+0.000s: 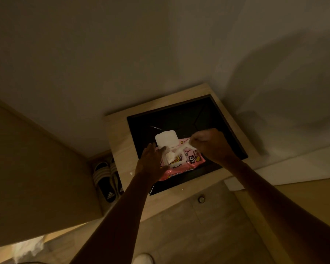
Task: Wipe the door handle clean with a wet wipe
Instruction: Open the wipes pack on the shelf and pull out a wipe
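a: head view, dim light. what sits on the desk [122, 134]?

b: a black square tray [208, 115] on the pale wood top. inside it, toward the near left part, a pink wet wipe pack [191, 159] with cartoon prints, a panda among them. its white flip lid [165, 139] stands open, tilted back toward the wall.

a: the wipe itself?

b: two bits noted. a crumpled white wipe [170, 156] pokes up from the pack's opening, just below the lid. a second wet wipe [193, 138] is in the right hand.

a: right hand state?

b: right hand [211, 144] closed into a loose fist above the right part of the pack, fingers pinched on that wipe; white shows at the knuckles and trails left toward the lid. blurred, so the wipe's edges are unclear.

a: left hand?

b: left hand [151, 161] flat, fingers spread and extended, resting on the left part of the pack beside the opening. it grips nothing; fingertips reach near the lid's hinge.

a: door handle?

b: not identifiable in this view. a small round knob [201, 199] shows on the desk front below the tray.

a: other items?

b: a pair of dark striped slides [107, 180] on the floor, left of the desk, against the wall. a white shoe toe [143, 259] at the bottom edge.
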The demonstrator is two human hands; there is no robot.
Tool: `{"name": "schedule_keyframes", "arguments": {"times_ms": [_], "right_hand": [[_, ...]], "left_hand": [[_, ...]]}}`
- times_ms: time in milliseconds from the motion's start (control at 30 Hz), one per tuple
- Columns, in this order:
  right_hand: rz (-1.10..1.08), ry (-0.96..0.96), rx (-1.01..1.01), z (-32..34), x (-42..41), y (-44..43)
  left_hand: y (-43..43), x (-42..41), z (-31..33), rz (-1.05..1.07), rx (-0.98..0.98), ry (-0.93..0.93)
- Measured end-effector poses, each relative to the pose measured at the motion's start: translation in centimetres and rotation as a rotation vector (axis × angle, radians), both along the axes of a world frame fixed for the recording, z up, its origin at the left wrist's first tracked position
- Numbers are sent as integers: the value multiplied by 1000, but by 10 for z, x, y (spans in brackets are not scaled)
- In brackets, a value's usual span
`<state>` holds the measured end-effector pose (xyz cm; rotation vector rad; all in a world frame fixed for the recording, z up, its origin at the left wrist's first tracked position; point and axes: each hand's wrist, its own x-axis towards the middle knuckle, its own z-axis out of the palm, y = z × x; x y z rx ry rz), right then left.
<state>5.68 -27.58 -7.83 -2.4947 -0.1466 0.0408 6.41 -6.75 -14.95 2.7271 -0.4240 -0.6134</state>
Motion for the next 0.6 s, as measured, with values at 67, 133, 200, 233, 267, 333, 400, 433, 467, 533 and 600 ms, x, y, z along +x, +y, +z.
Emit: {"name": "schedule_keyframes", "arguments": {"times_ms": [67, 133, 200, 233, 267, 333, 400, 433, 467, 533, 600], "right_hand": [[-19, 45, 76, 12, -2, -2], [-48, 91, 156, 21, -5, -4], [-88, 158, 202, 30, -8, -5], [-102, 193, 218, 36, -9, -6], [-117, 225, 236, 43, -10, -7], [-135, 271, 274, 60, -13, -10], [-123, 281, 290, 79, -17, -15], [-110, 281, 281, 90, -19, -16], [-100, 277, 269, 102, -22, -17], [-86, 265, 230, 131, -30, -19], [-93, 254, 217, 166, -43, -21]], "left_hand": [[-1, -2, 5, -20, 7, -3], [-4, -5, 12, -27, -5, -3], [-9, -6, 23, -23, -37, -14], [-11, -7, 31, -12, -72, -16], [-14, -6, 40, 3, -123, -19], [-20, -4, 63, 24, -267, -24], [-28, -1, 90, 19, -402, -7], [-31, -1, 105, 13, -449, 19], [-34, -2, 119, 4, -475, 50], [-38, -7, 149, -13, -497, 81], [-36, -15, 178, -39, -513, 62]]}}
